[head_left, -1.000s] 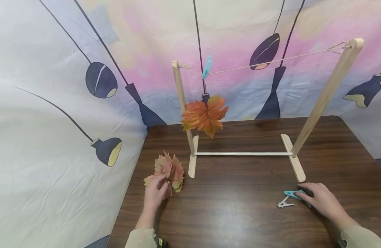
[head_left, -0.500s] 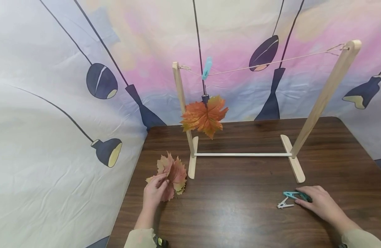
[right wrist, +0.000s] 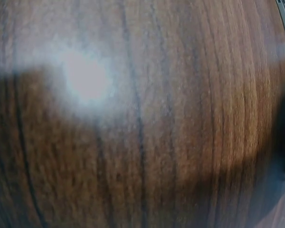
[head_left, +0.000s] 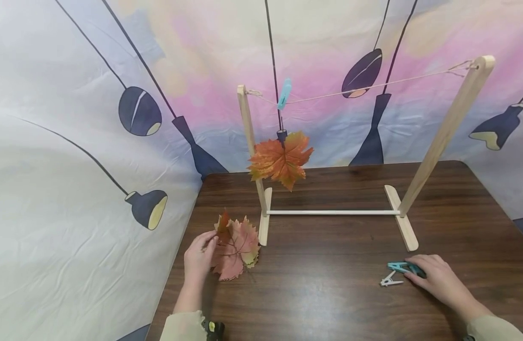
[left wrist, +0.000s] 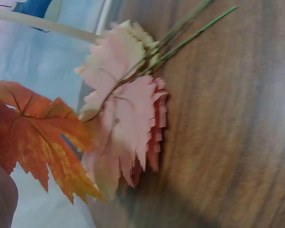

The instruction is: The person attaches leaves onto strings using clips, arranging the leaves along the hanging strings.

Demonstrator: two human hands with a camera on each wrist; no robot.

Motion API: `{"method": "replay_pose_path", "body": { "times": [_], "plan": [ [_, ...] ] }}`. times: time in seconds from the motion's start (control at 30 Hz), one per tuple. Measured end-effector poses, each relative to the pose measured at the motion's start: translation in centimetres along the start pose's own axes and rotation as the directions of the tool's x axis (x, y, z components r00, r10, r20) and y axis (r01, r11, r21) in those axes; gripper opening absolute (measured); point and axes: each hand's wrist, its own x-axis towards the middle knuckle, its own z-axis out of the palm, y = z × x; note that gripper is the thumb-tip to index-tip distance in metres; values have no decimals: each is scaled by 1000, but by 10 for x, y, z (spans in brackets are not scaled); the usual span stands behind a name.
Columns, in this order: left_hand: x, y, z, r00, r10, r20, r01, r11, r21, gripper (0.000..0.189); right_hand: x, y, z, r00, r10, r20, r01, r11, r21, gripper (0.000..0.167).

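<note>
Table (head_left: 314, 258), one, dark wood; clock read from its middle, 12 at the far edge.

Stand (head_left: 444, 137), one, upright, toward 12; string (head_left: 316, 98) across its top. Risk: a tug on the string could tip or shift it, since its feet look narrow.

Pile (left wrist: 128, 118), pinkish leaves, lying at 9. Risk: stems lie close together, so lifting one leaf could drag another.

Hung leaf (head_left: 282, 161), orange, below the upper peg (head_left: 284, 94) at 11. Risk: a knock from a passing hand could work it loose.

Held leaf (left wrist: 38, 133), orange, raised at the pile's 11 o'clock side; fingers of the left hand (head_left: 197, 260) pinch its edge. Risk: a thin hold there could let it twist, crease or slip.

Right hand (head_left: 440, 277), at 4, thumb and forefinger about the teal peg (head_left: 397, 267); whether they grip or merely rest, cannot tell.

White peg (head_left: 390, 279), one, just beside the teal, toward 7. Risk: pegs so close could snag or be swept together.
</note>
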Motion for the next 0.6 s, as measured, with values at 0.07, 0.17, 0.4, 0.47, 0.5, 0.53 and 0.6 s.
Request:
{"method": "replay_pose_path", "body": {
  "times": [0.07, 0.17, 0.4, 0.47, 0.5, 0.53, 0.6],
  "plan": [
    [4, 2, -3, 999, 28, -35, -28, 1000, 7, 13, 0, -1, 0, 1000, 6, 6, -6, 1000, -7, 34],
    [9, 6, -7, 996, 54, -70, -54, 999, 11, 11, 1, -3, -1, 999, 29, 25, -29, 1000, -13, 31],
    [20, 20, -13, 994, 81, -78, -83, 996, -22, 11, 5, -8, -3, 997, 68, 48, -69, 998, 9, 29],
    [22, 23, -14, 994, 87, -70, -89, 996, -24, 11, 7, -9, -4, 995, 82, 62, -83, 996, 22, 28],
    [22, 25, -15, 994, 88, -65, -90, 996, -26, 10, 7, -10, -4, 994, 90, 69, -92, 995, 26, 27],
    [23, 25, -15, 993, 96, -65, -98, 995, -22, 10, 8, -11, -5, 992, 100, 77, -103, 994, 26, 27],
    [24, 26, -15, 991, 116, -67, -117, 993, -13, 9, 9, -13, -6, 987, 129, 100, -133, 990, 41, 27]
  ]
}}
